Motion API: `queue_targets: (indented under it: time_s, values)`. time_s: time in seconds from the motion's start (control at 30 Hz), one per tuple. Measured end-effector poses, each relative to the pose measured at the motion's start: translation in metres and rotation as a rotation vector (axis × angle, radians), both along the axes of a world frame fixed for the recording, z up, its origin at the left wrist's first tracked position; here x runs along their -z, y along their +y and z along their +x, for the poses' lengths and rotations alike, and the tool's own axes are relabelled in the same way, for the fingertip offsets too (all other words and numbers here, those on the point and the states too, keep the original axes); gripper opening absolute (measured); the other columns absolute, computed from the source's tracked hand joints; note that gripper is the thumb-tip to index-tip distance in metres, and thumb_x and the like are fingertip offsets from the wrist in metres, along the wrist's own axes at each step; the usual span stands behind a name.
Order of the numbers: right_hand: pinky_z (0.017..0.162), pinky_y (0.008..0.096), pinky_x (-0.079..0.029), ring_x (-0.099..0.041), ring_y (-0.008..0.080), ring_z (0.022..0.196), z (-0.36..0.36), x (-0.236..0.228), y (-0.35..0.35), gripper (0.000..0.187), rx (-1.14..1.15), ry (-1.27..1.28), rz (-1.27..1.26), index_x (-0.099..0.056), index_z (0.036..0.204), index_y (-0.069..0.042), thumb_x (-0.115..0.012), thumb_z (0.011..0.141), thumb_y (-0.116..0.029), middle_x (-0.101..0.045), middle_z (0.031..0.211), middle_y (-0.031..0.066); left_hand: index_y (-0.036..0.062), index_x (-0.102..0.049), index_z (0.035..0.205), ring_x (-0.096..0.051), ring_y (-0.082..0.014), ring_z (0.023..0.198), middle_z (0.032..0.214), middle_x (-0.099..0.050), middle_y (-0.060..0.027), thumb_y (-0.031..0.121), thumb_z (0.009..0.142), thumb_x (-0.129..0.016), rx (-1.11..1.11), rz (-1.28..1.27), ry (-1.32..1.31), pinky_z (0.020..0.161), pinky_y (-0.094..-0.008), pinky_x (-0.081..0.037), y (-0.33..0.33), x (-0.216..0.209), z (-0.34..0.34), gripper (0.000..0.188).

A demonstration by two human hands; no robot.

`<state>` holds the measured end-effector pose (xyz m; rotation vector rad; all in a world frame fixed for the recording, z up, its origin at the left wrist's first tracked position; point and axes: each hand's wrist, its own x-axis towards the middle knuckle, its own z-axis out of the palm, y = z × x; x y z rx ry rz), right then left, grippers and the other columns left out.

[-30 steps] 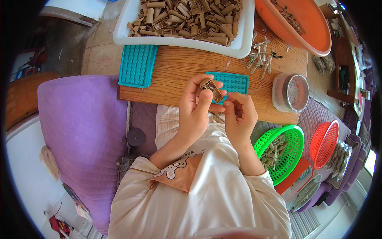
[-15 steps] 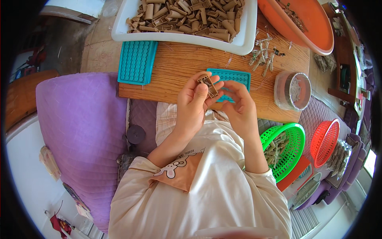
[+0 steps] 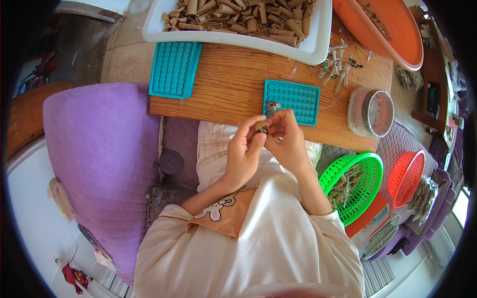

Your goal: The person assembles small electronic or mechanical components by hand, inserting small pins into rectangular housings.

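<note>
Small brown-and-metal piece [image 3: 262, 128] pinched between both hands, held just over the near edge of the wooden board [image 3: 233, 89], above the person's lap. Left hand [image 3: 243, 151]: thumb and forefinger closed on the piece from the left. Right hand [image 3: 287, 141]: fingers curled in against it from the right, tips touching the left hand's; whether the right truly grips it or only steadies it, I cannot tell. Just beyond the fingertips lies a teal grid tray [image 3: 292, 101] with a small cluster of dark pieces [image 3: 271, 106] seated at its near-left corner; the other pockets look unfilled. A second teal tray [image 3: 175, 68] sits well apart to the left, at the board's edge. Risks, as judged: the piece is tiny and held over the gap between board and lap, so a slip of the pinch would likely drop it into the folds of cloth; a knock of the knuckles on the near tray could unseat the cluster already set there; the left tray overhangs the board's corner and could tip if nudged. Packages and containers: white rectangular tub [image 3: 318, 35] of tan cardboard-like tubes at the far edge; orange basin [image 3: 402, 39] far right; round clear tub with metallic lid [image 3: 371, 113] right of the tray; green basket [image 3: 370, 186] and red basket [image 3: 406, 179] lower right. No legible labels or signs.
</note>
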<state>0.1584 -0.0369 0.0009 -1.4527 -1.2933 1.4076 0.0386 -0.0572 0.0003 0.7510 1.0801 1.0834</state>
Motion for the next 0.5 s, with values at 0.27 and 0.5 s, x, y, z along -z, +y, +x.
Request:
queue_targets:
  time_s: [0.27,0.5]
  values:
    - [0.059,0.0296,-0.045,-0.056,0.0201,0.073,0.023,0.030,0.040,0.029,-0.084,-0.553,0.412,-0.052,0.098,-0.007,-0.060,0.070,-0.002,-0.059,0.083,0.0074,0.0024,-0.041,0.116,-0.058,-0.0222,0.087,0.103,-0.054,-0.0147,0.016,0.086,-0.047,0.052,-0.290,-0.218,0.071,-0.0308,-0.051,0.017,0.014,-0.028,0.033]
    - [0.057,0.0302,-0.046,-0.056,0.0223,0.071,0.016,0.026,0.044,0.020,-0.246,-0.728,0.542,-0.056,0.091,-0.007,-0.059,0.071,-0.002,-0.057,0.073,0.0075,-0.0004,-0.041,0.115,-0.059,-0.0198,0.086,0.101,-0.055,-0.0135,0.009,0.085,-0.049,0.092,-0.254,-0.300,0.071,-0.0281,-0.051,0.022,0.012,-0.032,0.032]
